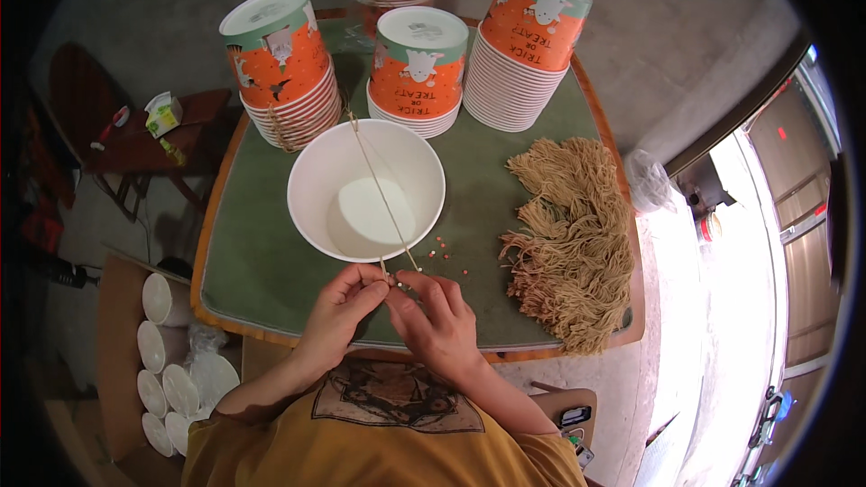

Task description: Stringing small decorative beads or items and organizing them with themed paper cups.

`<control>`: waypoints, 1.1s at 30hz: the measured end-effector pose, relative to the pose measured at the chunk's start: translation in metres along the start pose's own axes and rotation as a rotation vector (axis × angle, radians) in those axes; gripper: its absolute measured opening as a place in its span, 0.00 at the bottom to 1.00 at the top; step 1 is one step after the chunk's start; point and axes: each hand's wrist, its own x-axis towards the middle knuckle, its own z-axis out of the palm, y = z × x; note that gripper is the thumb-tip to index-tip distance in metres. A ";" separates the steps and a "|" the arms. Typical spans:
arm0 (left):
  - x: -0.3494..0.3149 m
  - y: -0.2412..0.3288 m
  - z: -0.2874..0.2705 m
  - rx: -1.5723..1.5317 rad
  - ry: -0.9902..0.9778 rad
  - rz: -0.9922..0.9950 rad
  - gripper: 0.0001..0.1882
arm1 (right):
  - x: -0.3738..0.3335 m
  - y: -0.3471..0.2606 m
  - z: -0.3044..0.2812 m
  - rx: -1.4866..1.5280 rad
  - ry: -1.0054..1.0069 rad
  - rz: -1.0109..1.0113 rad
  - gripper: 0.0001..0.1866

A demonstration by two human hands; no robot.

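A round white paper bucket (316, 176) stands mouth up in front of me. A thin tan cord (382, 189) crosses over its mouth from the far rim, both its strands leading down to my fingers. Just in front of the near rim, my left hand (341, 308) pinches one end of the cord. Close beside it, my right hand (437, 320) has thumb and fingers closed on the other strand. Small pale beads show by the fingertips; whether any is threaded is hard to see. Several loose red and white beads (440, 248) lie right of the bucket.
Upside-down stacks of orange and green printed buckets (280, 63) stand along the far side of the green-topped table (244, 243). A heap of tan cords (573, 243) lies at its right. A cardboard box (126, 316) of white buckets is at lower left, a wooden chair (99, 140) behind.
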 end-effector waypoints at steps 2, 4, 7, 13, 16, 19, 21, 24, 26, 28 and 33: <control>0.002 -0.003 0.000 -0.055 -0.008 0.021 0.05 | 0.001 0.001 -0.003 0.003 -0.007 0.005 0.21; 0.003 0.000 0.005 -0.086 0.020 0.010 0.05 | 0.003 0.002 -0.005 0.003 -0.028 -0.015 0.20; 0.004 0.003 0.008 -0.171 0.059 -0.005 0.05 | 0.005 0.005 -0.007 0.017 -0.060 -0.036 0.21; 0.009 0.019 0.007 -0.260 0.173 -0.033 0.06 | 0.016 0.002 -0.011 -0.028 -0.130 -0.177 0.18; 0.013 0.026 0.002 -0.283 0.186 -0.054 0.06 | 0.018 0.001 -0.009 -0.012 -0.148 -0.240 0.16; 0.017 0.033 -0.005 -0.287 0.204 -0.080 0.06 | 0.022 0.001 -0.007 -0.010 -0.151 -0.254 0.14; 0.018 0.036 -0.006 -0.287 0.216 -0.091 0.06 | 0.026 0.001 -0.006 -0.012 -0.171 -0.271 0.14; 0.020 0.040 -0.008 -0.319 0.221 -0.127 0.05 | 0.028 0.000 -0.001 -0.023 -0.203 -0.292 0.15; 0.022 0.042 -0.009 -0.311 0.205 -0.136 0.06 | 0.030 0.001 0.000 -0.030 -0.218 -0.299 0.15; 0.022 0.047 -0.010 -0.276 0.181 -0.161 0.06 | 0.034 0.008 -0.003 -0.049 -0.233 -0.306 0.17; 0.024 0.030 -0.045 -0.072 0.151 -0.170 0.05 | 0.058 0.047 -0.031 -0.179 -0.143 -0.280 0.23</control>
